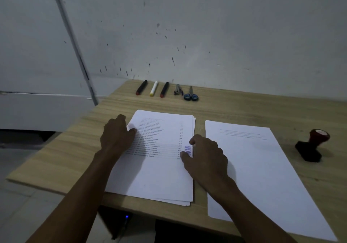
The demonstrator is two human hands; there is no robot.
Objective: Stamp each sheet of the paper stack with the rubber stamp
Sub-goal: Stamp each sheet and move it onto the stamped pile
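A stack of printed white sheets (157, 169) lies in the middle of the wooden table (234, 109). Its top sheet carries a purple stamp mark (188, 149) near the right edge. My left hand (116, 135) rests on the stack's left edge with relaxed fingers. My right hand (206, 158) sits at the stack's right edge, fingers curled at the paper beside the stamp mark; a pinch on the sheet cannot be made out. A second white sheet pile (259, 177) lies to the right. The rubber stamp (312, 145), red-handled with a black base, stands at the far right, untouched.
Along the table's back edge lie two black markers (141, 87) (164, 89), a white marker (153, 88), a staple remover (178, 90) and blue-handled scissors (191, 94). A grey wall rises behind. The table's front edge runs below the papers.
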